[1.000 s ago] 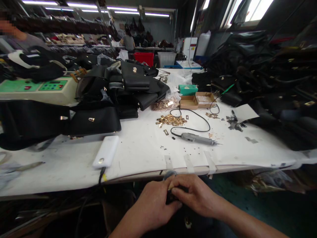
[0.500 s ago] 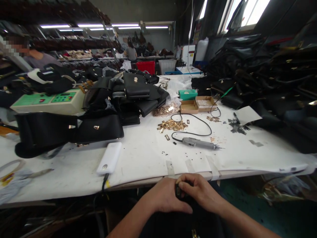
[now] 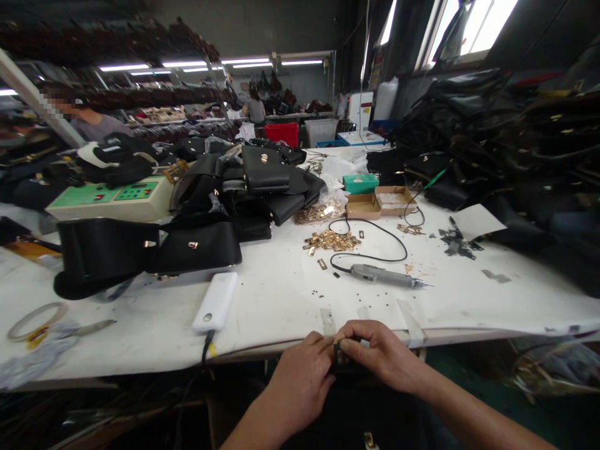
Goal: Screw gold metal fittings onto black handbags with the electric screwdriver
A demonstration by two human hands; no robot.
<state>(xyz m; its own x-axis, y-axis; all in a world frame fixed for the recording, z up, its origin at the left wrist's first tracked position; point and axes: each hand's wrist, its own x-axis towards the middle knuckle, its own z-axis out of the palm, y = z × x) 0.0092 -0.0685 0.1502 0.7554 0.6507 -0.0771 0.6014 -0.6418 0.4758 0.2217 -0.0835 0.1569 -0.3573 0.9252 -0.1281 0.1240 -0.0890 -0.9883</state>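
Note:
Below the table's front edge, a black leather bag (image 3: 347, 415) lies in my lap, mostly in shadow. My left hand (image 3: 300, 378) and my right hand (image 3: 382, 356) meet at a black edge of it, with fingers closed around it from both sides. A small gold fitting (image 3: 340, 356) shows between the hands; its exact shape is too dim to tell. Lower down on the bag is a gold clasp part (image 3: 369, 440). On the table beyond my hands lie a grey electric screwdriver (image 3: 384, 275), a heap of gold metal plates (image 3: 330, 240) and several tiny dark screws (image 3: 319, 294).
To the left are a white power bank (image 3: 215, 302) with a cable, black bags (image 3: 197, 244), a tape roll (image 3: 37, 320) and a control box (image 3: 112, 197). Open cardboard boxes (image 3: 363, 206) and a green box (image 3: 360, 182) stand farther back. Two people are in the background.
My left hand has curled in, its thumb drawn back toward the bag's edge. The right hand keeps its grip. The whole view has shifted slightly as my head turned left.

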